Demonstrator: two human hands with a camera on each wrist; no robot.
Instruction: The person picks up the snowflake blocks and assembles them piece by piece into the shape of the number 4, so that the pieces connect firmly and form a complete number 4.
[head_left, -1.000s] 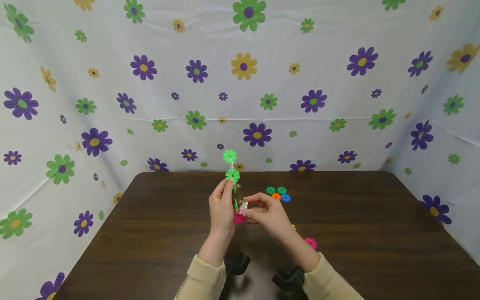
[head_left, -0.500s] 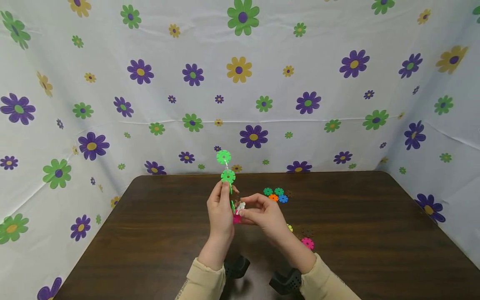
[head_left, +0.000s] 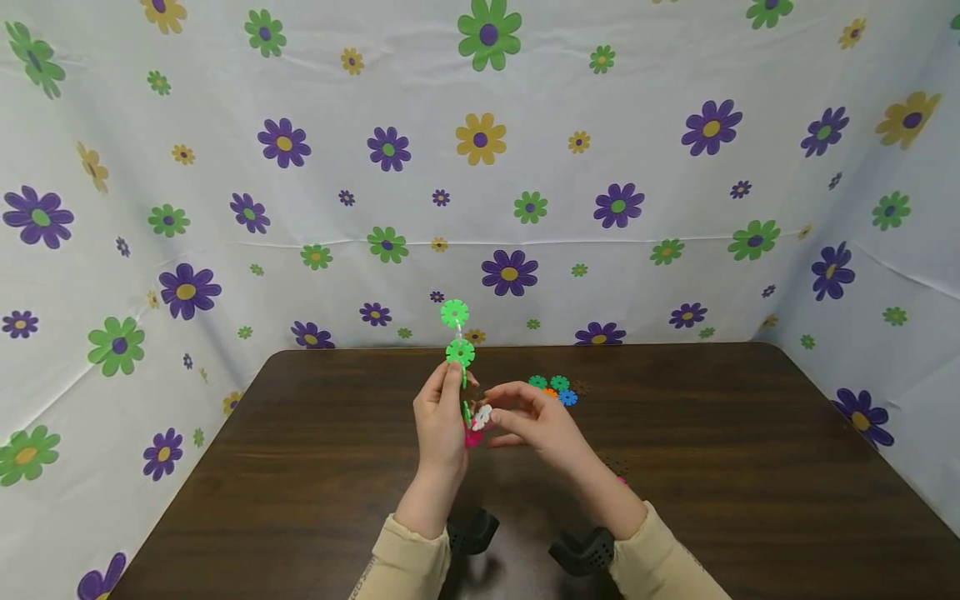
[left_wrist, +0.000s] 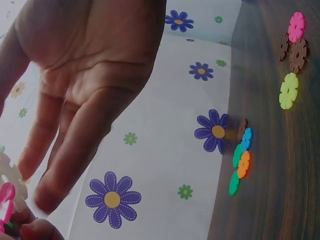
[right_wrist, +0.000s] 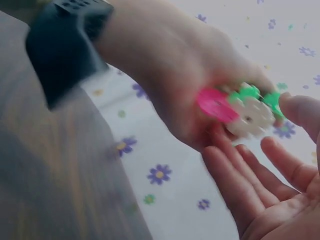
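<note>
My left hand (head_left: 442, 421) grips a chain of interlocking notched discs. Two green discs (head_left: 460, 352) stand up above its thumb, joined by a pale piece seen edge-on. Lower on the chain, a white disc (head_left: 482, 417) and a pink disc (head_left: 473, 437) face my right hand (head_left: 536, 425). In the right wrist view, the white disc (right_wrist: 251, 119) overlaps green ones, with the pink disc (right_wrist: 218, 105) beside it. The right thumb and spread fingers (right_wrist: 285, 160) surround the white disc without pinching it. In the left wrist view, the right palm (left_wrist: 90, 65) shows with fingers extended. The left fingers partly hide the chain.
Loose discs lie on the dark wooden table (head_left: 337, 467): blue (head_left: 568, 397), teal (head_left: 559, 382), orange and brown farther back. A yellow disc (left_wrist: 288, 91), brown ones and a pink disc (left_wrist: 296, 26) lie nearer, partly behind the right forearm. A flowered cloth (head_left: 420, 183) hangs behind.
My right fingers have loosened from the white disc and drawn slightly right, leaving it on the chain. My left hand keeps its grip. The head view shifted slightly.
</note>
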